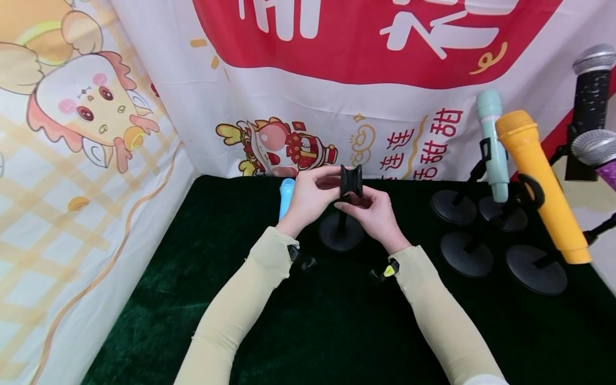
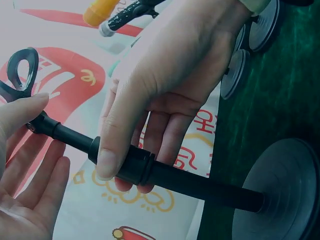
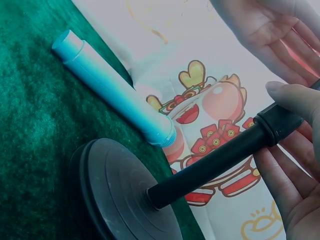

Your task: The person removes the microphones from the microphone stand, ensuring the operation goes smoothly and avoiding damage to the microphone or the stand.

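We see the work at the centre of the head view, where a black microphone stand (image 1: 341,224) rises between the two hands, its round base (image 1: 332,236) seemingly resting on the dark green cloth (image 1: 308,331). The left hand (image 1: 313,200) is at the top: in the left wrist view, its thumb presses the joint just below the looped clip (image 2: 22,70), with fingertips behind, so we read a narrow pinch, its lower fingers loosely spread. The right hand (image 1: 380,216) is lower, thumb and fingers wrapped round the thick collar (image 2: 131,162) on the pole. The relation we would watch is along that pole: its long axis runs from the base up through the right hand's grip to the clip, so the left hand is nearer the clip and the right nearer the base. A blue microphone (image 3: 115,90) lies on the cloth, slanting from upper left towards the centre of the right wrist view, textured end lower; in the head view it is just left of the left hand, which partly hides it and is the nearer one. Neither hand touches it with its fingers.
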`<state>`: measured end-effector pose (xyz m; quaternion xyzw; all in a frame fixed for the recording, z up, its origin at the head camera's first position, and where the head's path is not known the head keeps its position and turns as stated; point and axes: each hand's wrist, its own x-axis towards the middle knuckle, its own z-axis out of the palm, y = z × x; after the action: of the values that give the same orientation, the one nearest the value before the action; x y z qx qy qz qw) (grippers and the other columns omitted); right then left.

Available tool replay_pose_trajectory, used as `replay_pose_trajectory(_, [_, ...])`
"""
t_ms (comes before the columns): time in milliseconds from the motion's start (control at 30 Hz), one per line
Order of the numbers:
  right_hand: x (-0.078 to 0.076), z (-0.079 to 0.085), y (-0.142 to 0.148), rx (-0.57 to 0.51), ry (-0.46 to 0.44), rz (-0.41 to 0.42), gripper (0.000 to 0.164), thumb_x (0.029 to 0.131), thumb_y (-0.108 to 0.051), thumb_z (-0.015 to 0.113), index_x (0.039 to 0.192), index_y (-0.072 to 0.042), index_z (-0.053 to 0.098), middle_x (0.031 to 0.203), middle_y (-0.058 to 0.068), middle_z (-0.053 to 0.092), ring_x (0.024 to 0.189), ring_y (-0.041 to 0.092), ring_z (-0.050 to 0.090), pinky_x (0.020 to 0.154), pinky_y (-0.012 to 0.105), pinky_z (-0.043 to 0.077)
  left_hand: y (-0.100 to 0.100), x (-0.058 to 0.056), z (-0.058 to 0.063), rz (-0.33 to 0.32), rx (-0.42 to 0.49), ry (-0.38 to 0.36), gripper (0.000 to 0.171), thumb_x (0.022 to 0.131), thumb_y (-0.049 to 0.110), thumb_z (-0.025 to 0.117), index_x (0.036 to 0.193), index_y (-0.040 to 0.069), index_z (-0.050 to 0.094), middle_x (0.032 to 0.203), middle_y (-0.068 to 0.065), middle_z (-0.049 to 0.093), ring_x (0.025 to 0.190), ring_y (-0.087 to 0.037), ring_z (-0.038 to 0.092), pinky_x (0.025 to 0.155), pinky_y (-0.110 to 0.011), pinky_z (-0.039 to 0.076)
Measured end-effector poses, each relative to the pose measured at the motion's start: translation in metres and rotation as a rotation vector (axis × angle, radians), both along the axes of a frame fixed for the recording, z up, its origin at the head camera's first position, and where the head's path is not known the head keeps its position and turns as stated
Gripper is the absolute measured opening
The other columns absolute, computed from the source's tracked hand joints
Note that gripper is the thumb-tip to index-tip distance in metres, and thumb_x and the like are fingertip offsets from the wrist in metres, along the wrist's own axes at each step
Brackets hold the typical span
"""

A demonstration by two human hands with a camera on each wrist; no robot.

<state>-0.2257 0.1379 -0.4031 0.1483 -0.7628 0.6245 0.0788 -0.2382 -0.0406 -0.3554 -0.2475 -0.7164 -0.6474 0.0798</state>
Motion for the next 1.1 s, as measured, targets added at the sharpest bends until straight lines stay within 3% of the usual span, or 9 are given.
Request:
replay_pose_trajectory(167, [0.007, 0.01, -0.001, 0.001, -0.014, 0.006, 0.031, 0.088, -0.01, 0.082, 0.117, -0.004, 0.075, 0.11, 0.016, 0.073, 0.102, 0.029, 0.071, 0.087, 0.032, 0.057, 0.003, -0.004, 0.0, 0.04, -0.012, 0.016, 0.023, 0.091, 0.008, 0.079, 0.113, 0.011, 0.079, 0.101, 0.001, 0.076, 0.092, -0.015, 0.073, 0.084, -0.034, 0.058])
replay_pose_trajectory(433, [-0.005, -0.011, 0.006, 0.009, -0.043, -0.002, 0.037, 0.084, -0.03, 0.087, 0.117, -0.016, 0.078, 0.109, 0.005, 0.075, 0.099, 0.019, 0.073, 0.089, 0.036, 0.057, 0.004, -0.009, -0.002, 0.045, -0.02, 0.038, 0.02, 0.09, 0.008, 0.079, 0.11, 0.007, 0.078, 0.099, 0.002, 0.076, 0.089, -0.015, 0.072, 0.081, -0.034, 0.059])
replay_pose_trajectory(700, [-0.006, -0.011, 0.01, 0.02, -0.034, 0.0, 0.034, 0.085, -0.03, 0.086, 0.115, -0.016, 0.078, 0.105, 0.003, 0.076, 0.097, 0.019, 0.073, 0.088, 0.036, 0.057, 0.005, -0.012, -0.002, 0.067, -0.071, 0.167, 0.016, 0.088, 0.01, 0.081, 0.104, 0.012, 0.079, 0.095, 0.004, 0.075, 0.082, -0.012, 0.072, 0.078, -0.031, 0.059])
replay_pose_trajectory(1100, [-0.006, -0.013, 0.009, 0.008, -0.034, 0.015, 0.035, 0.087, -0.025, 0.085, 0.119, -0.013, 0.077, 0.108, 0.007, 0.075, 0.1, 0.021, 0.073, 0.09, 0.034, 0.056, -0.001, -0.015, 0.005, 0.009, -0.158, 0.215, 0.014, 0.088, 0.004, 0.08, 0.101, 0.009, 0.078, 0.093, 0.004, 0.075, 0.079, -0.01, 0.07, 0.076, -0.03, 0.059])
